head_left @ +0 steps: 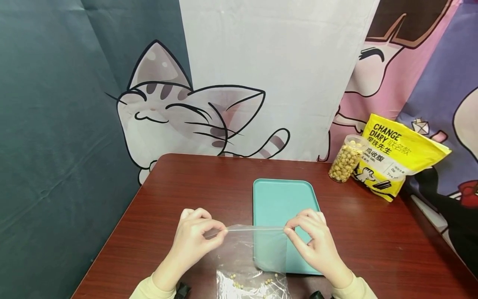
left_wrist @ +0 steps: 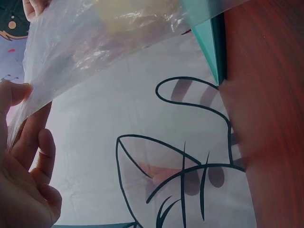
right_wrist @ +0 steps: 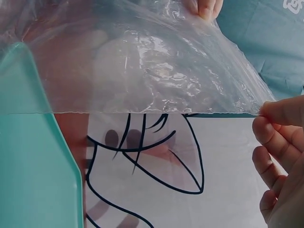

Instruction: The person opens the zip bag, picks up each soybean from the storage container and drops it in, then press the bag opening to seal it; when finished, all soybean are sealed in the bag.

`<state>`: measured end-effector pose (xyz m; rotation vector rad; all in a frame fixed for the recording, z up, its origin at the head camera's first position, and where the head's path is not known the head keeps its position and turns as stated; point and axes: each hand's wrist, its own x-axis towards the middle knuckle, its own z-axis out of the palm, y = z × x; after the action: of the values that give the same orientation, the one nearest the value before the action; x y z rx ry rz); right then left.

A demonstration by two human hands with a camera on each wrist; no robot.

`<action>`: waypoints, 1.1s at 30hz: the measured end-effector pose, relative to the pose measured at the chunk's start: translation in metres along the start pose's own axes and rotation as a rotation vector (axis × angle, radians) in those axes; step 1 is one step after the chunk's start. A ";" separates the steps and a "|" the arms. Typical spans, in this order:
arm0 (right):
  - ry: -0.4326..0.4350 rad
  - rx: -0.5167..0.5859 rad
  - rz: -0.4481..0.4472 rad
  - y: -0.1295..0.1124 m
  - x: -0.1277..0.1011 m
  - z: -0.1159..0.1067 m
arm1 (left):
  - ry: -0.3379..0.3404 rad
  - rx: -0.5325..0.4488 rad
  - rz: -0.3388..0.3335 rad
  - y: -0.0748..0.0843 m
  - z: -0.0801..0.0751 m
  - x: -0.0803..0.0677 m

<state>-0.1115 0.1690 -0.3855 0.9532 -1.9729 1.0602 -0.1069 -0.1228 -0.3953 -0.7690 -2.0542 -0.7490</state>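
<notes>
A clear plastic zip bag hangs upright between my two hands near the front of the table. My left hand pinches its top left corner between thumb and forefinger. At the top right corner my right hand does the same, and the top strip is stretched straight between them. Small round yellowish pieces lie low in the bag. In the left wrist view the bag's film spans the top; in the right wrist view the crumpled film reaches the pinching fingertips.
Behind the bag a teal tray lies on the dark red wooden table. A clear jar of popcorn-like pieces stands at the back right, beside a yellow printed snack pouch. A cartoon-print cloth hangs behind the table.
</notes>
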 end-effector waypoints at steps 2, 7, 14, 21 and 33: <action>0.004 0.003 0.000 0.000 0.000 0.000 | -0.001 0.001 0.003 -0.001 -0.002 0.000; 0.017 0.005 0.004 0.001 -0.001 0.000 | -0.011 0.006 0.004 -0.004 -0.007 0.001; 0.018 0.002 0.016 0.002 -0.003 0.000 | -0.023 0.008 -0.030 -0.007 -0.013 -0.002; 0.014 0.002 0.017 0.003 -0.003 0.001 | -0.015 0.002 -0.042 -0.010 -0.018 -0.004; 0.030 -0.015 0.023 0.000 -0.004 -0.001 | -0.005 -0.006 -0.069 -0.014 -0.025 -0.007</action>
<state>-0.1097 0.1705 -0.3881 0.9036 -1.9689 1.0644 -0.1026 -0.1514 -0.3917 -0.7068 -2.0925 -0.7925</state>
